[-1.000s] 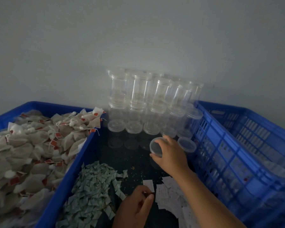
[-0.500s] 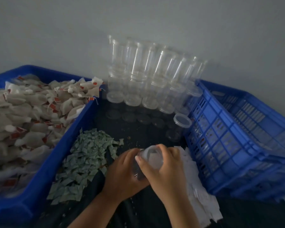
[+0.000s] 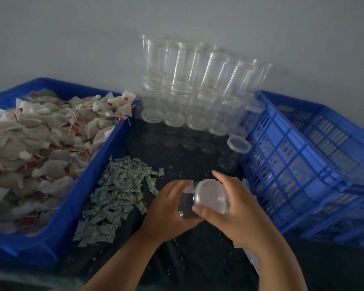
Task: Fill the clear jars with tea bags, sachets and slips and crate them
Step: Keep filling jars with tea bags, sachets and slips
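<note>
A clear jar [image 3: 200, 201] lies tilted between both hands above the dark table. My left hand [image 3: 168, 208] grips its body from the left. My right hand [image 3: 233, 208] holds its clear lid [image 3: 211, 196], thumb below and fingers over the top. Tea bags [image 3: 42, 141] fill the blue bin [image 3: 93, 177] on the left. Green sachets [image 3: 116, 194] lie heaped beside it. White slips [image 3: 251, 259] are mostly hidden under my right forearm.
Stacked clear jars [image 3: 198, 85] with lids stand against the grey wall. One lidded jar [image 3: 236, 150] stands apart near the slatted blue crate [image 3: 307, 164] on the right. Crumbs are scattered on the dark table [image 3: 198, 259].
My right hand took a jar from the row and brought it toward me. My left hand left the slips and gripped the jar's body. The view shifted downward.
</note>
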`<act>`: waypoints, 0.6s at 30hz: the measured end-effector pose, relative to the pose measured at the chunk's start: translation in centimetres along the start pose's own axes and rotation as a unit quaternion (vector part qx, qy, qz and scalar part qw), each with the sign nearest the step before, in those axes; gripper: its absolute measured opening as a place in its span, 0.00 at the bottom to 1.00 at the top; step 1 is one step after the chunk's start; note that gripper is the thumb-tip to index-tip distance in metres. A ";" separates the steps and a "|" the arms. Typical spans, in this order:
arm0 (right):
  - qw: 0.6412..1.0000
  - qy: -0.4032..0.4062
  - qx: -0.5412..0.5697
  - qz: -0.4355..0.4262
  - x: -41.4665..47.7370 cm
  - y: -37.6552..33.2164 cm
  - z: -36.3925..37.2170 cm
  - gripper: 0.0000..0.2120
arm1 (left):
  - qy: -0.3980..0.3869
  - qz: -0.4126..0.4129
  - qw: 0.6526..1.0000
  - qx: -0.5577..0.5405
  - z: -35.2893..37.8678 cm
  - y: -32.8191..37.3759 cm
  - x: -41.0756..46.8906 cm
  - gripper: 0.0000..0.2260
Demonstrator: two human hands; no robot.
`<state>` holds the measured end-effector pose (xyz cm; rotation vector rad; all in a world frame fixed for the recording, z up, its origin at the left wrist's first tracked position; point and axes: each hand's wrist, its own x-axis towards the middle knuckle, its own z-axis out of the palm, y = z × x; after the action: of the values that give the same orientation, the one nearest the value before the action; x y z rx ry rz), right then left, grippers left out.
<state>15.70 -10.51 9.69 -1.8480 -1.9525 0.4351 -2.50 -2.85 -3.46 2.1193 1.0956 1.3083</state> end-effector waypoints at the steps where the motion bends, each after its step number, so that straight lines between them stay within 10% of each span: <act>1: 0.999 0.032 -0.019 0.038 0.1 -0.4 0.5 0.51 | 0.025 0.007 1.000 0.006 0.1 -0.1 0.0 0.35; 7: 0.999 0.033 -0.008 0.027 -0.4 -0.5 1.4 0.29 | 0.046 0.013 0.999 0.018 0.3 -0.8 0.0 0.33; 18: 0.998 0.044 -0.006 -0.039 -0.3 -0.3 1.0 0.37 | 0.053 0.058 0.995 0.056 0.5 -0.7 0.0 0.34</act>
<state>14.98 -10.80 8.91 -1.7610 -1.9640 0.3142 -2.35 -2.41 -4.23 2.2487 1.1276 1.4594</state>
